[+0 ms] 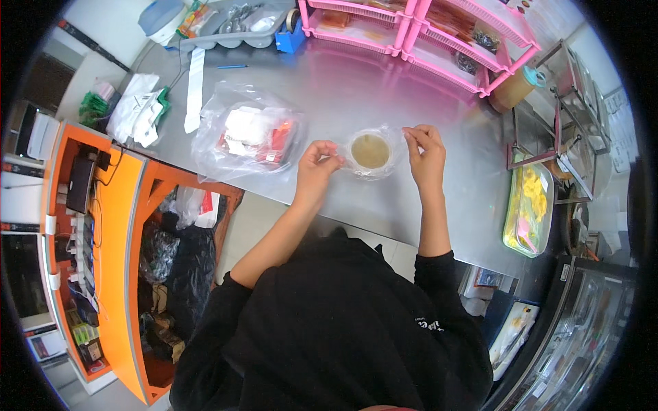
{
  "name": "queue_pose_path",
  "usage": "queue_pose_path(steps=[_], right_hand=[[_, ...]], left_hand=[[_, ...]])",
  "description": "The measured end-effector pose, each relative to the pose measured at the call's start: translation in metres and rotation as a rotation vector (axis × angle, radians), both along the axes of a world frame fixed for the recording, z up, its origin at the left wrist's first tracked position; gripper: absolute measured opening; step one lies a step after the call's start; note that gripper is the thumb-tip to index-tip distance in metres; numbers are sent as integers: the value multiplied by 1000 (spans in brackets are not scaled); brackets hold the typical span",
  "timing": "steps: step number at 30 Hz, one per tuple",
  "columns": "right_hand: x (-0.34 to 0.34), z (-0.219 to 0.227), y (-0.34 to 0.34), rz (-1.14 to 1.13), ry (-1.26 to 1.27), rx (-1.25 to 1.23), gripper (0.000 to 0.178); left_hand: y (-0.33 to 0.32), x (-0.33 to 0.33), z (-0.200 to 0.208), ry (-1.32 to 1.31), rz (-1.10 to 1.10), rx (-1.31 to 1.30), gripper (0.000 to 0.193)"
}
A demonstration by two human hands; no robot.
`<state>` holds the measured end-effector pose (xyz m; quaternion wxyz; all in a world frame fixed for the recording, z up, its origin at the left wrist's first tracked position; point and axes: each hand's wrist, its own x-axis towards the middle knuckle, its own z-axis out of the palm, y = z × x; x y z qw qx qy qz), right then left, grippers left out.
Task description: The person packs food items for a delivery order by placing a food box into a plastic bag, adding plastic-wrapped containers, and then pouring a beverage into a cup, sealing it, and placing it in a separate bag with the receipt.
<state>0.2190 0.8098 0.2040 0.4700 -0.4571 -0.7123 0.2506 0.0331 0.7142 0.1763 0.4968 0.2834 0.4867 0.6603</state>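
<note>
Cup of brownish liquid (pixel 371 152): right of the stuffed clear bag (pixel 214 130). Left hand (pixel 318 167), just right of the bag, and right hand (pixel 426 149), farther right, both look pinched narrow on clear film (pixel 373 175). Keep tension even, cup level; tilting risks spilling.

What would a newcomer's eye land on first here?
Probably the pink racks at the far side of the metal table, or the orange cabinet at left. Near the middle, between the left hand and right hand, a round container with brownish contents has clear plastic around it.
</note>
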Motion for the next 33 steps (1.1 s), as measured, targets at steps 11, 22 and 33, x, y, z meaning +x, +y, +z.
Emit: queue_pose_path(steps=[11,22,33], right_hand=[[-13,24,2,463,-307,-154,5],[-41,78,-13,614,248,-479,30],[-121,181,-30,839,-222,-188,14]], left_hand=[[-9,2,63,-137,-153,3,28],[1,1,134,186,-450,101,36],[-68,-139,129,352,-150,-7,40]])
